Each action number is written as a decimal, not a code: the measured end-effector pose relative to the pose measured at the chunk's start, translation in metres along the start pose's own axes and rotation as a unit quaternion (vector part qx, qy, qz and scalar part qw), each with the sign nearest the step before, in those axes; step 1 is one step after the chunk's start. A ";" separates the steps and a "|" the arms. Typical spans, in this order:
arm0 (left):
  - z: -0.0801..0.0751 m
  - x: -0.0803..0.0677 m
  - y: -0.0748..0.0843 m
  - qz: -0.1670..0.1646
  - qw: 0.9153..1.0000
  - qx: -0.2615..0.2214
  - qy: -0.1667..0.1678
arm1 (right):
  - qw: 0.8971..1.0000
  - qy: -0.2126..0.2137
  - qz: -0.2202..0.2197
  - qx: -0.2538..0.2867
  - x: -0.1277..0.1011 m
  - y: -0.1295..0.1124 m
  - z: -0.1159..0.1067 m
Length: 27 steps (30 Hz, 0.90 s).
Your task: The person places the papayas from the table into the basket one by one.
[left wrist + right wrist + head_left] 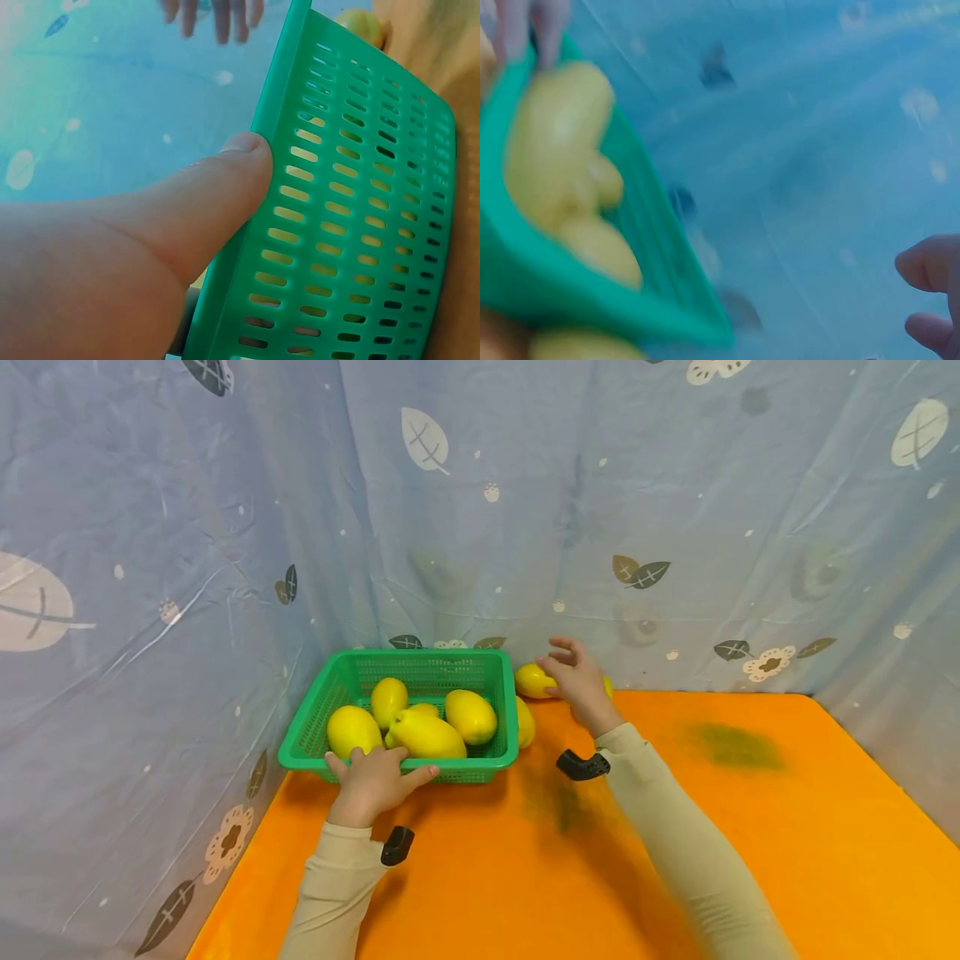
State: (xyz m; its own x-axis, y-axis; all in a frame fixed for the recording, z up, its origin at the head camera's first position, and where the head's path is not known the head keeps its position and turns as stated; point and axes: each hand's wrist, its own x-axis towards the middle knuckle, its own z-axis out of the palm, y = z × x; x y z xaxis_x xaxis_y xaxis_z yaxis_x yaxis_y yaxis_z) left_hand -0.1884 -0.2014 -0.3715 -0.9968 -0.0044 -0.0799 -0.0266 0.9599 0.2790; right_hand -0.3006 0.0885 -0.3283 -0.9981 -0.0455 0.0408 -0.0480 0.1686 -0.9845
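Observation:
A green plastic basket (491,763) with slotted walls holds several yellow, lemon-shaped fruits, one of them a longer fruit (427,735) near the front. My left hand (372,783) grips the basket's front rim, the thumb on the outer side and the fingers over the inside. In the left wrist view that thumb (236,161) lies against the rim. My right hand (579,683) is held above the table to the basket's right, thumb and fingers spread and holding nothing. It overlaps a yellow fruit (532,681) by the back curtain in the head view.
Another yellow fruit (525,723) lies against the basket's right side, and part of one more (607,686) shows behind my right hand. An orange table (480,877) with dark greenish stains is bordered by a blue-grey patterned curtain (525,543) at the back and sides.

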 end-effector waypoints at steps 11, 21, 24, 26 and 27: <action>-0.002 -0.001 -0.005 -0.007 1.000 0.009 -0.002 | 0.993 0.093 0.068 0.006 0.027 0.039 -0.065; 0.005 0.001 -0.003 -0.011 1.000 0.006 -0.003 | 0.989 0.084 0.082 -0.090 0.031 0.076 -0.078; 0.005 0.001 -0.003 -0.010 1.000 0.002 0.000 | 0.987 0.065 0.090 -0.118 0.035 0.085 -0.080; 0.004 0.002 -0.003 -0.009 1.000 0.000 0.003 | 0.985 0.053 0.095 -0.134 0.038 0.090 -0.079; 0.004 0.002 -0.002 -0.008 1.000 -0.001 0.005 | 0.984 0.047 0.097 -0.143 0.040 0.092 -0.079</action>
State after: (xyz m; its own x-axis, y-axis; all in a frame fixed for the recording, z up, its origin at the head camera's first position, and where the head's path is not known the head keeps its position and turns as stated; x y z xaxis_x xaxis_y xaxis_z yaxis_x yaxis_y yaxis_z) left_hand -0.1899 -0.2025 -0.3764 -0.9970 -0.0225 -0.0747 -0.0425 0.9592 0.2794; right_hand -0.3480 0.1795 -0.4035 -0.9879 0.1044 -0.1150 0.1493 0.4351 -0.8879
